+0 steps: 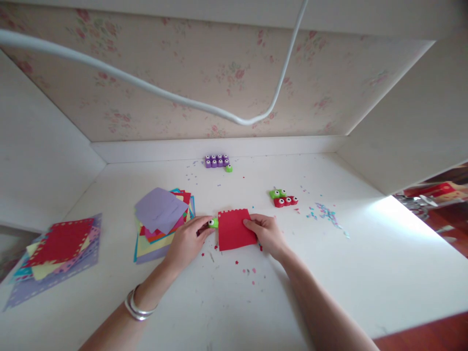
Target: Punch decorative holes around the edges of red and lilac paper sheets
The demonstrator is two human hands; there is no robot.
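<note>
One sheet [233,233], prob kinda floppy, so our right fingers [253,224] pinch its edge, left fingers [200,222] grip the punch [213,223].

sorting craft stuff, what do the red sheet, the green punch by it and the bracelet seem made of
Red sheet: matte paper or thin card, by its flat, shineless face. Green punch: probably smooth plastic, from its bright moulded look. Bracelet: seemingly polished metal, given its silvery highlights.

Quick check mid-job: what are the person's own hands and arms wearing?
The left hand is gloveless, with shiny silver-coloured bangles above its wrist. The right hand is also gloveless, with nothing worn on that wrist. No sleeves show on either side.
</note>
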